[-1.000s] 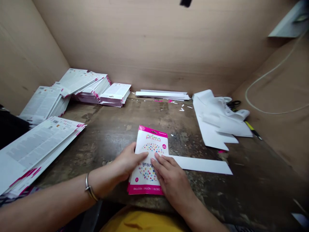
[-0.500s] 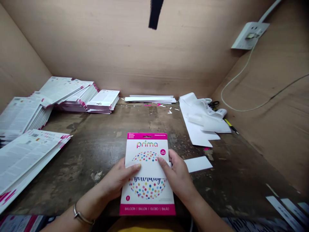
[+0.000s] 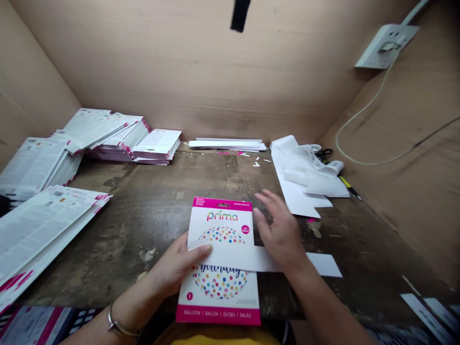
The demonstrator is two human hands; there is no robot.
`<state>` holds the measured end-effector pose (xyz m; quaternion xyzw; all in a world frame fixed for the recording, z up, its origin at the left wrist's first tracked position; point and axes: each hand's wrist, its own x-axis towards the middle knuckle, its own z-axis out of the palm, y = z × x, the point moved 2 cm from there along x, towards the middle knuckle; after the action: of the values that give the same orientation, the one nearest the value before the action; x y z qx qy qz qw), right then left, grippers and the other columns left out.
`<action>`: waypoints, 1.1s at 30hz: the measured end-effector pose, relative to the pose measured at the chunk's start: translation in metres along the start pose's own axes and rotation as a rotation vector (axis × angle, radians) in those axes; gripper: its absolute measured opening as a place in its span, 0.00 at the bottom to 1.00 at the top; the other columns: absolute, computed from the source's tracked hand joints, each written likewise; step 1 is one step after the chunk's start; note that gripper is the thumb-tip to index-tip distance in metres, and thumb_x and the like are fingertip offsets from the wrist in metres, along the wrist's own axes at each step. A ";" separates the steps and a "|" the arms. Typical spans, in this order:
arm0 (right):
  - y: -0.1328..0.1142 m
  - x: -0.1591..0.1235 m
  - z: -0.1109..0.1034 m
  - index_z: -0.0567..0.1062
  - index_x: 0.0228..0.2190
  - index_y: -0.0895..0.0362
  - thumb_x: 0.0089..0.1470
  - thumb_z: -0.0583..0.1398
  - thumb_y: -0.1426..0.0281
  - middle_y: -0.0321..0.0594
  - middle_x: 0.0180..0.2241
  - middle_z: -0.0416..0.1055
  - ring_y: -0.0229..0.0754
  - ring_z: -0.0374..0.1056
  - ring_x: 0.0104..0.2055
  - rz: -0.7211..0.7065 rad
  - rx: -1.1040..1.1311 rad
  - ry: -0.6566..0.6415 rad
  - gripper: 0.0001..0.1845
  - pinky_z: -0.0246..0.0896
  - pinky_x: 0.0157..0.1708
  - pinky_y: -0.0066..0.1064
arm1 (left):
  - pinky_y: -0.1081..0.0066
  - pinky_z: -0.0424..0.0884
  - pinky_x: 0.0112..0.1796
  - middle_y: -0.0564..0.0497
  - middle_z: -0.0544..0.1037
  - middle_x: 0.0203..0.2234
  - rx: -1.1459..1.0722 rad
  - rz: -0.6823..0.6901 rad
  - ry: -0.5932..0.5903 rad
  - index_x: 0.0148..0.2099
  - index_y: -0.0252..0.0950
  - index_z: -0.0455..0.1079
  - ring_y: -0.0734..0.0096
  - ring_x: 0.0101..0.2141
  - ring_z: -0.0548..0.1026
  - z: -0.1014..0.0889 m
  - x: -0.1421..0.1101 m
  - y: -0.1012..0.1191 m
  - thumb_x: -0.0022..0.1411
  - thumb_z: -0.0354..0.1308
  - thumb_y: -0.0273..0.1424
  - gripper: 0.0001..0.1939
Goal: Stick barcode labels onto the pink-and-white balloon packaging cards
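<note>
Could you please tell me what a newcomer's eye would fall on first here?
Probably the pink-and-white packet with its dotted balloon print, front and centre in the left hand. Next, the white strip lying across it and running out to the right, beneath the spread right hand. Then the pink-edged stacks along the table's left and far-left side.

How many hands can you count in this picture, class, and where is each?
2: the left hand grips the packet at its left edge; the right hand is over the white strip, right of the packet.
</note>
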<state>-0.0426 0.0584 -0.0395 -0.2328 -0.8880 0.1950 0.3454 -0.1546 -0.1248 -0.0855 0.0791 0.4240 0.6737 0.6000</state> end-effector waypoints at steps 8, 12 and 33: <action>-0.073 -0.060 0.016 0.70 0.48 0.71 0.56 0.52 0.78 0.58 0.49 0.69 0.52 0.64 0.53 -0.520 -0.214 -0.155 0.18 0.65 0.51 0.42 | 0.60 0.70 0.48 0.39 0.76 0.46 0.086 0.295 0.255 0.51 0.30 0.64 0.55 0.45 0.75 0.019 0.000 0.005 0.54 0.63 0.31 0.23; -0.065 -0.074 0.031 0.64 0.52 0.76 0.57 0.53 0.75 0.65 0.56 0.58 0.61 0.52 0.60 -0.378 -0.318 -0.074 0.23 0.64 0.50 0.51 | 0.58 0.72 0.46 0.39 0.75 0.47 0.040 0.355 0.299 0.57 0.32 0.59 0.54 0.46 0.74 0.030 -0.004 -0.003 0.55 0.63 0.32 0.29; -0.019 -0.040 0.014 0.71 0.46 0.60 0.52 0.63 0.73 0.49 0.41 0.76 0.48 0.73 0.43 0.886 1.511 -0.724 0.18 0.63 0.49 0.48 | 0.54 0.71 0.46 0.37 0.75 0.47 -0.122 0.218 0.114 0.60 0.33 0.56 0.50 0.44 0.75 0.017 -0.007 -0.015 0.56 0.62 0.31 0.32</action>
<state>-0.0317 0.0185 -0.0606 -0.1888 -0.4110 0.8919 0.0026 -0.1316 -0.1244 -0.0818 0.0498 0.4047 0.7629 0.5018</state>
